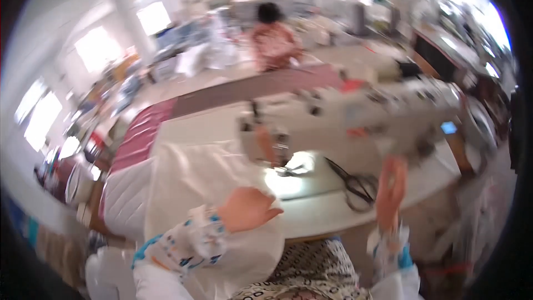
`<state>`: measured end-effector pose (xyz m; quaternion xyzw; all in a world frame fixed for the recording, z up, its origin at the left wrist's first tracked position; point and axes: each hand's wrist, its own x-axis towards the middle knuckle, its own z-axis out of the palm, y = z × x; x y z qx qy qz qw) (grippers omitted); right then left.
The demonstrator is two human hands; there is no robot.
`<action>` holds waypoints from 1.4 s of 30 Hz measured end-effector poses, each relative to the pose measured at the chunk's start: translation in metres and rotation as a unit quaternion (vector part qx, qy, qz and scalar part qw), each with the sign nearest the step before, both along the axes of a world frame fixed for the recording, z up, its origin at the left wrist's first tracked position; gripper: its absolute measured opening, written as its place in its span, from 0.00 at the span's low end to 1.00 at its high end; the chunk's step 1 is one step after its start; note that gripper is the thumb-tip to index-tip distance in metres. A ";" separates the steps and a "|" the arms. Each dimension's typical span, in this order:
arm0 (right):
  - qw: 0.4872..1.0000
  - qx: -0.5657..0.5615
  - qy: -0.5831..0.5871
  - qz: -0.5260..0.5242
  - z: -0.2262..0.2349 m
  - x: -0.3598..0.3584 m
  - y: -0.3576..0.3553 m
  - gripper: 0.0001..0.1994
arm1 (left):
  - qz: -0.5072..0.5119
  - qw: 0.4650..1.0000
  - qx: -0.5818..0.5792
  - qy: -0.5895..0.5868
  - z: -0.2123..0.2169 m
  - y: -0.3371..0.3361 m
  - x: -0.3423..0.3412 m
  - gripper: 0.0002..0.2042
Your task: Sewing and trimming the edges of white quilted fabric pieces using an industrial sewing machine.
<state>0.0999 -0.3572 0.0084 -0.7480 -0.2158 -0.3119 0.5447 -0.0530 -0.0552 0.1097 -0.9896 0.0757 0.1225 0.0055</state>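
My left hand [250,209] is over a white fabric [194,175] that covers the left part of the sewing table and hangs over its front edge. Its thumb and fingers are a little apart, with nothing seen in them; whether it touches the cloth I cannot tell. My right hand [391,188] is raised just right of black-handled scissors [360,188], blurred, its fingers pointing up and loosely apart, apparently holding nothing. In front of both hands stands a white sewing machine [333,114], its lamp lighting the bed below the needle area.
Maroon fabric [145,133] and a quilted white piece [126,191] lie on the table's left side. Across the table is another person [275,44] in a reddish patterned top. Heaped white bundles [197,58] lie behind. A patterned cloth [316,264] covers my lap.
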 end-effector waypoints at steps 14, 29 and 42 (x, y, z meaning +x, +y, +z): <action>0.959 0.082 -0.085 -0.256 0.029 0.110 -0.087 0.20 | -0.288 0.896 -0.153 -0.303 0.039 -0.166 0.127 0.09; 0.959 0.113 -0.029 -0.257 0.009 0.123 -0.079 0.14 | -0.246 0.813 0.025 -0.528 -0.003 -0.259 0.247 0.20; 0.974 0.065 -0.061 -0.207 0.002 0.117 -0.083 0.22 | -0.236 0.816 0.045 -0.525 0.000 -0.256 0.246 0.19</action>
